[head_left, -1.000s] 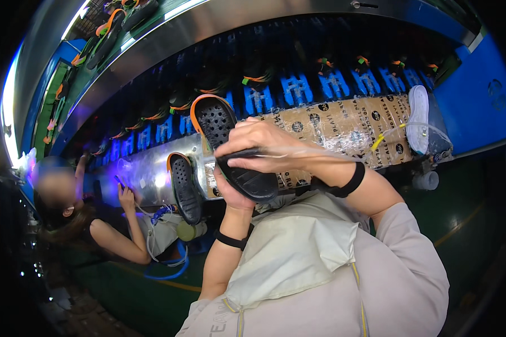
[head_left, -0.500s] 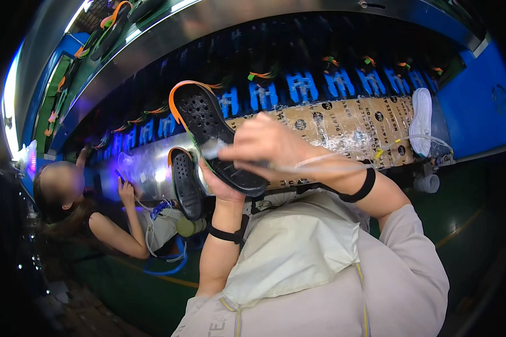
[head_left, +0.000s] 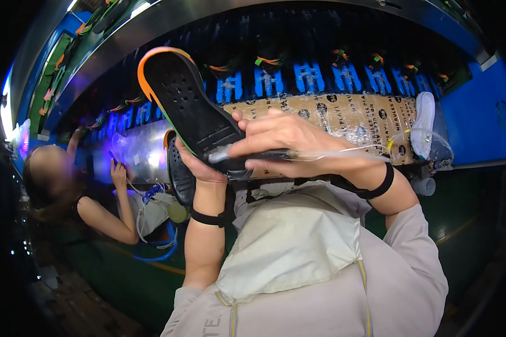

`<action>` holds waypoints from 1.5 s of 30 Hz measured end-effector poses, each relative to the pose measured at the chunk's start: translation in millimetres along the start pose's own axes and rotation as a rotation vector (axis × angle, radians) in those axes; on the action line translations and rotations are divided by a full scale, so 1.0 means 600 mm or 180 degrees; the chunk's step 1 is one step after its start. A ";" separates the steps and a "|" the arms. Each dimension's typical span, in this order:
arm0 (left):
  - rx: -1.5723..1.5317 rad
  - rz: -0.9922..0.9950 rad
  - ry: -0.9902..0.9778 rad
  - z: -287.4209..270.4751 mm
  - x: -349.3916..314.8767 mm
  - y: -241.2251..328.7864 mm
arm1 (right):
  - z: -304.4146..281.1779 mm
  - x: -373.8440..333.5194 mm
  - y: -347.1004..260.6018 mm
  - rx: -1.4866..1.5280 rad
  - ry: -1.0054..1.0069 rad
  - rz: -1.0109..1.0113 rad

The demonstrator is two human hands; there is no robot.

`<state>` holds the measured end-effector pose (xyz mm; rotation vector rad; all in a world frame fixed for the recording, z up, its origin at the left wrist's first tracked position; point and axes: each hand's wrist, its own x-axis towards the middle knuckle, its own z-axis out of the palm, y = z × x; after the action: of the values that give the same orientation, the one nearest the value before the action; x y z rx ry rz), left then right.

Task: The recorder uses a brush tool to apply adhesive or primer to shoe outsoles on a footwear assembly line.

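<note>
Shoe sole (head_left: 188,106), black with an orange rim, held up tilted in front of the conveyor line.

My left hand (head_left: 199,165) is clamped under its lower end; my right hand (head_left: 287,143) is closed on a slim applicator tool (head_left: 253,154) laid against it. I judge the sole light, flexible and rubbery, best gripped at the heel edge. A second sole (head_left: 180,174) sits just behind my left hand. Another person (head_left: 67,196) works at left; the right side looks more open.

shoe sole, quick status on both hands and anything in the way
Left hand under the black shoe sole, gripping it. Right hand on top, holding a slim tool with clear tube. Second sole just behind; co-worker at left, apart.
</note>
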<state>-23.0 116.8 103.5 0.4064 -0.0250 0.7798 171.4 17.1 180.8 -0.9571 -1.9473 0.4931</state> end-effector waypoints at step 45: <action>0.1194 -0.1600 0.0322 -0.007 0.002 0.040 | -0.060 -0.006 0.050 0.0975 0.0134 0.1837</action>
<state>-39.2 134.0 108.2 0.6953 0.3121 0.3024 215.6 31.9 178.3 -1.3067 -1.4794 1.0536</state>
